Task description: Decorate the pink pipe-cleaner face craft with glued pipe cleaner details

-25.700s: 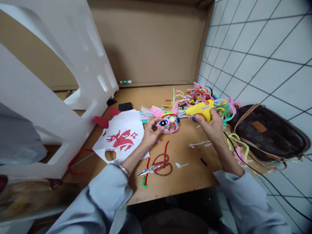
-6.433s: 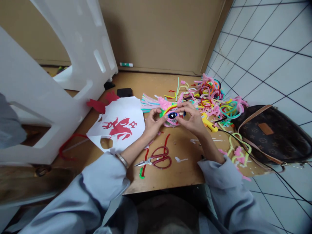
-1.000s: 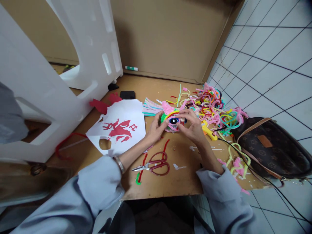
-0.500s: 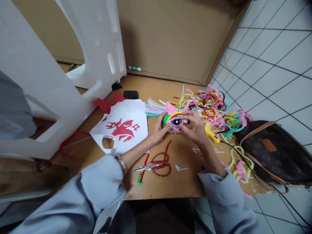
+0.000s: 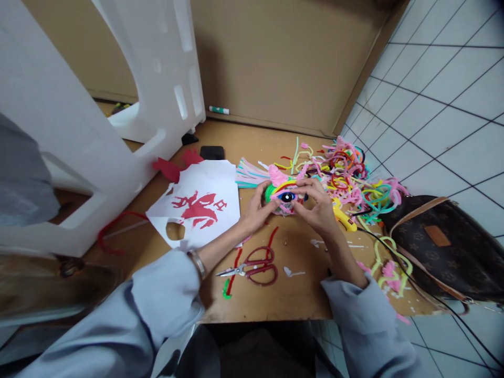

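Between my two hands is a small animal head made of pipe cleaners [image 5: 277,175], with pink ears, a green, yellow and red edge and a blue-black eye [image 5: 287,197]. My left hand [image 5: 258,209] is closed on its left side, thumb beside the eye. From the right, my right hand [image 5: 316,206] grips it, finger above the eye and thumb below. The head's right part is mostly hidden behind my right fingers. Just right of that hand lies a yellow glue gun [image 5: 344,218], partly covered. Red-handled scissors [image 5: 258,266] rest on the table nearer me.
White paper with red shapes [image 5: 197,210] lies left, beside a black phone [image 5: 212,153]. Pastel pipe cleaners [image 5: 252,174] are bundled behind my hands. A tangle of coloured pipe cleaners [image 5: 346,163] fills the back right, near a brown bag [image 5: 449,241]. A white plastic panel [image 5: 157,68] stands left.
Much earlier my right hand held the glue gun; now it lies on the table and both hands hold the head. Over the last second the grip stays the same; the view shifts slightly.
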`<action>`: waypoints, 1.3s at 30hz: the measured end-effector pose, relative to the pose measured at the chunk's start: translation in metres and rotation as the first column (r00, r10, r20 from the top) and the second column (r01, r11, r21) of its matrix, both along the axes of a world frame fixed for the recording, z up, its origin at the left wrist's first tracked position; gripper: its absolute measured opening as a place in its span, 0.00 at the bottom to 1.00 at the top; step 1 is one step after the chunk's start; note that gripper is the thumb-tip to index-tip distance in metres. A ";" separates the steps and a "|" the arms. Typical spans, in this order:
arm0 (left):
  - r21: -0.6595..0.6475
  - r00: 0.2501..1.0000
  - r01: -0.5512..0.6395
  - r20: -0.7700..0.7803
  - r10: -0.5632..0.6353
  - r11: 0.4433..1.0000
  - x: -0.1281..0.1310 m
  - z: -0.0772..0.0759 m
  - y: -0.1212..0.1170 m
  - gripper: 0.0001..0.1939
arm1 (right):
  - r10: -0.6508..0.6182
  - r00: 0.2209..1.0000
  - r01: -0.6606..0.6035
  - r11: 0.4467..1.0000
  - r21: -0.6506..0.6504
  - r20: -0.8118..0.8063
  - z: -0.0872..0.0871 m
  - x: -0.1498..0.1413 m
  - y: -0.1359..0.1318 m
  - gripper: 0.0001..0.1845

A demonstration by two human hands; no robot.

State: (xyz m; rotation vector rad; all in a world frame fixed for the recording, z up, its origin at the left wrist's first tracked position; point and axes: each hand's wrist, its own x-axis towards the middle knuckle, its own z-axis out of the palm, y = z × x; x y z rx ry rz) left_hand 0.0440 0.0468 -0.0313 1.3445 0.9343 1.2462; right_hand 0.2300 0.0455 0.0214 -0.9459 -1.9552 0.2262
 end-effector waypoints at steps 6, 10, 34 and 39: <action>0.017 1.000 0.020 0.023 -0.021 1.000 -0.002 -0.001 0.000 0.34 | -0.013 1.000 0.013 1.000 -0.007 0.003 0.000 0.000 0.000 0.10; -0.007 1.000 -0.012 0.009 0.012 1.000 0.001 0.001 0.001 0.34 | -0.006 1.000 0.006 1.000 0.014 0.006 0.000 -0.001 -0.001 0.10; 0.006 0.999 -0.030 -0.014 0.030 1.000 0.002 0.004 0.005 0.32 | 0.003 0.999 -0.003 1.000 -0.010 0.037 0.002 0.006 0.002 0.08; 0.009 0.999 -0.036 -0.020 0.036 0.999 0.002 0.005 0.004 0.33 | 0.027 0.999 -0.026 1.000 -0.010 0.038 0.002 0.007 0.002 0.08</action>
